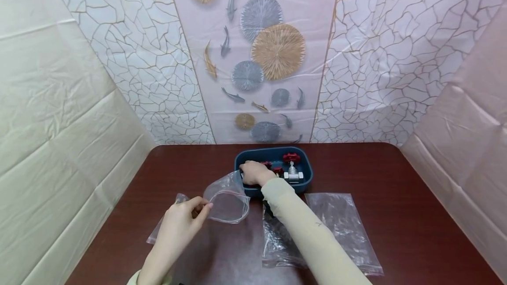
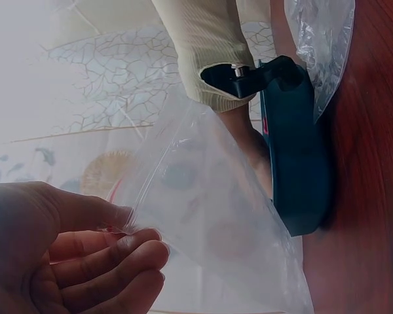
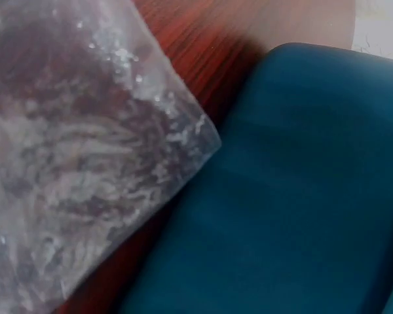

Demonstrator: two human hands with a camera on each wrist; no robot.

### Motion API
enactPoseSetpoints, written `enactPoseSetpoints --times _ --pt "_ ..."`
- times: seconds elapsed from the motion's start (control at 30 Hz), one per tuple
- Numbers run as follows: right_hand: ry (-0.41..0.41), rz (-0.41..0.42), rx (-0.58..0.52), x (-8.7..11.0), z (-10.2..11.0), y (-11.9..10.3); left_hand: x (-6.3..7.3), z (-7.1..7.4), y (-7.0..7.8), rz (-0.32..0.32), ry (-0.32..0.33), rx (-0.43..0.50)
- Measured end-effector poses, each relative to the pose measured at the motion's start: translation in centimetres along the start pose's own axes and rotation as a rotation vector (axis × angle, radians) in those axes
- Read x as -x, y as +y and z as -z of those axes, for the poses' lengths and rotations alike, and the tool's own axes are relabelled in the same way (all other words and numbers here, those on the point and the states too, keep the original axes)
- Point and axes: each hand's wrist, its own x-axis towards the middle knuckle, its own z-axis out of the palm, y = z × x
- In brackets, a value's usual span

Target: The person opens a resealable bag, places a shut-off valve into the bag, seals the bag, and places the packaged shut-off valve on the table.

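Observation:
My left hand pinches the rim of a clear plastic zip bag between thumb and index finger. The bag's mouth gapes toward me in the head view, and its far part reaches the left end of a blue bin. In the left wrist view the bag hangs from the pinch. My right hand reaches over the bin's left part with fingers bent down; the fingertips are hidden, so I cannot tell what they hold. Beside it in the bin lies a silver valve with a red handwheel, near more red handwheels.
A flat clear bag lies right of my right forearm, and another clear bag lies partly under that arm. A further clear bag shows behind my left hand. Patterned sheets stand behind the brown table.

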Motion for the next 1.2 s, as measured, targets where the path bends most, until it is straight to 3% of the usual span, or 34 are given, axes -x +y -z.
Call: enactPoseSetpoints --times 0.27,0.57,0.8,0.97,1.2 --pt "0.054 0.054 0.009 0.6 0.5 0.0 -0.3 -0.2 0.0 -0.01 0.002 0.001" --pt "0.21 0.042 0.08 1.3 0.4 0.4 -0.5 -0.7 0.4 0.018 -0.037 0.019" --pt "0.329 0.034 0.149 2.9 1.0 0.0 -0.5 -1.0 0.5 0.033 -0.046 0.023" --pt "0.332 0.079 0.158 4.8 1.6 -1.0 -0.3 -1.0 0.6 0.038 -0.058 0.035" --pt "0.279 0.155 0.036 6.7 1.8 -1.8 -0.1 -1.1 0.6 0.046 -0.065 0.045"
